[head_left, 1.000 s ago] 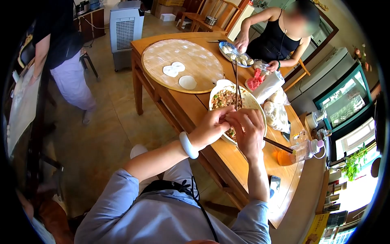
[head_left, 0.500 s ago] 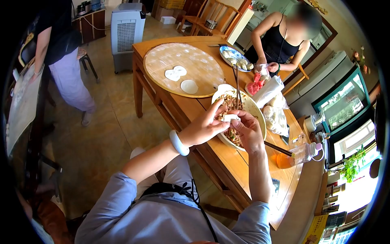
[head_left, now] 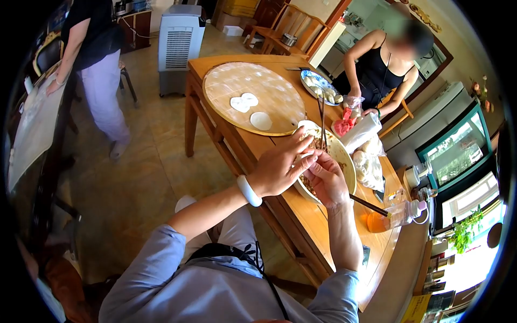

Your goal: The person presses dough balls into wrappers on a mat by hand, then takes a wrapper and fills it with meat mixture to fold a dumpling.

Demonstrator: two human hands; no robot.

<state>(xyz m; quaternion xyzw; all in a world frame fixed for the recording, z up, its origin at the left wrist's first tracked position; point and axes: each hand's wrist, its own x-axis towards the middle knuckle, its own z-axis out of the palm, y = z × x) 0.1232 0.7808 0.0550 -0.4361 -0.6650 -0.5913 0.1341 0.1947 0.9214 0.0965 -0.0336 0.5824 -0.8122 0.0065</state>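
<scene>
Over a large bowl of minced filling (head_left: 349, 168), my hands meet around a dumpling (head_left: 305, 156), of which only a sliver of pale dough shows. My left hand (head_left: 281, 166), with a pale bangle on its wrist, has its fingers along the far side and its thumb pressed to the dough. My right hand (head_left: 327, 176) pinches the dumpling's edge with thumb and bent fingers. Dark chopsticks (head_left: 322, 121) stand up in the filling behind my hands. Left of the bowl, several round dough wrappers (head_left: 261, 121) lie on a floured round board (head_left: 226, 81).
Across the wooden table (head_left: 280, 202), a person (head_left: 379, 70) handles red food in a bag near a plate of dumplings (head_left: 321, 86). Plastic bags (head_left: 368, 167) and a bottle of amber liquid (head_left: 396, 216) stand at right. Another person (head_left: 94, 59) leans over a white surface (head_left: 35, 126) at left.
My fingers have closed further over the dumpling, hiding most of it and the filling that showed. The view has shifted slightly. The person across the table has lowered one hand.
</scene>
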